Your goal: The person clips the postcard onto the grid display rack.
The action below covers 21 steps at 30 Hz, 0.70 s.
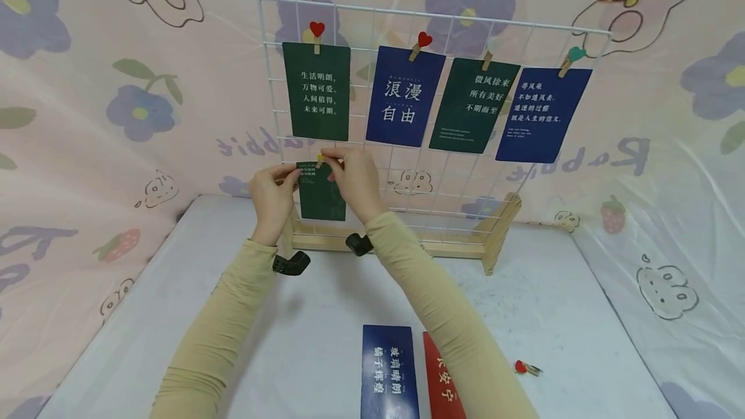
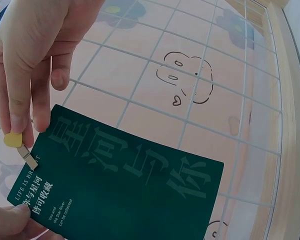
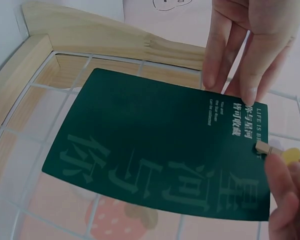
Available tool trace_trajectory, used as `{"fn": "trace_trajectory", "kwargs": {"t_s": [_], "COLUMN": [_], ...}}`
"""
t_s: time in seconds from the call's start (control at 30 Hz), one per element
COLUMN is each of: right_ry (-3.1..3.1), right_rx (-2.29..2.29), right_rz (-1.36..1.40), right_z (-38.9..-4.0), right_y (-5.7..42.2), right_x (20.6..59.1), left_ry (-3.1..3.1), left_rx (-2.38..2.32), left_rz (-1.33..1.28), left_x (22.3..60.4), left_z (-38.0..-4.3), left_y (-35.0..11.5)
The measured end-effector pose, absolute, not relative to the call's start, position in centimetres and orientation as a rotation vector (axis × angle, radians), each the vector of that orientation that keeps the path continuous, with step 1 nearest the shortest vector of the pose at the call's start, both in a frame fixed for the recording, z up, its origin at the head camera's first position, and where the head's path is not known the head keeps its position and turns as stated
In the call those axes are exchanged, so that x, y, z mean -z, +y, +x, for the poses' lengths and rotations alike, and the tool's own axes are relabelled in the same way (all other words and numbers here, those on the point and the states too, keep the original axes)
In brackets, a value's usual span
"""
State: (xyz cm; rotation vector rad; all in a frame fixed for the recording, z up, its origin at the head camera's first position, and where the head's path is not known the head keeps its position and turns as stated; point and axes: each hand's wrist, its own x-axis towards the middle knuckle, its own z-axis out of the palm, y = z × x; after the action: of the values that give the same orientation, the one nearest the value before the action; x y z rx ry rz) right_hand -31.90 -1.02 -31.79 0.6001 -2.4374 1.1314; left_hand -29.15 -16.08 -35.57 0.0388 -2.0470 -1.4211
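Observation:
A dark green card (image 1: 322, 202) with white lettering lies against the lower left of a white wire grid (image 1: 396, 173). My left hand (image 1: 273, 202) pinches its upper left edge between thumb and fingers. At the card's top edge, my right hand (image 1: 356, 183) grips a small wooden clothespin (image 3: 262, 147) with a yellow head. The peg's tip overlaps the card's top edge in both wrist views. In the left wrist view the card (image 2: 125, 175) shows large faint characters, and the right-hand fingers (image 2: 20, 100) hold the peg's yellow end.
Above hang a green card (image 1: 317, 115), a blue card (image 1: 401, 131), another green card (image 1: 460, 138) and another blue card (image 1: 529, 144), each pegged. A wooden base (image 1: 384, 247) supports the grid. Nearer lie a blue card (image 1: 388, 367), a red card (image 1: 439, 380) and a red-heart clothespin (image 1: 526, 368).

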Motion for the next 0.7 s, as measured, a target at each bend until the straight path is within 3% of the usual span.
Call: {"fn": "trace_trajectory", "kwargs": {"t_s": [0.7], "right_ry": [-2.458], "right_rx": [-1.286], "right_rz": [0.816], "right_z": [-32.0], "right_y": [0.4], "right_x": [32.8], "left_ry": [-2.051], "left_rx": [1.472], "left_rz": [-0.004], "left_x": [35.2], "left_z": [-28.7], "left_y": [-16.2]}}
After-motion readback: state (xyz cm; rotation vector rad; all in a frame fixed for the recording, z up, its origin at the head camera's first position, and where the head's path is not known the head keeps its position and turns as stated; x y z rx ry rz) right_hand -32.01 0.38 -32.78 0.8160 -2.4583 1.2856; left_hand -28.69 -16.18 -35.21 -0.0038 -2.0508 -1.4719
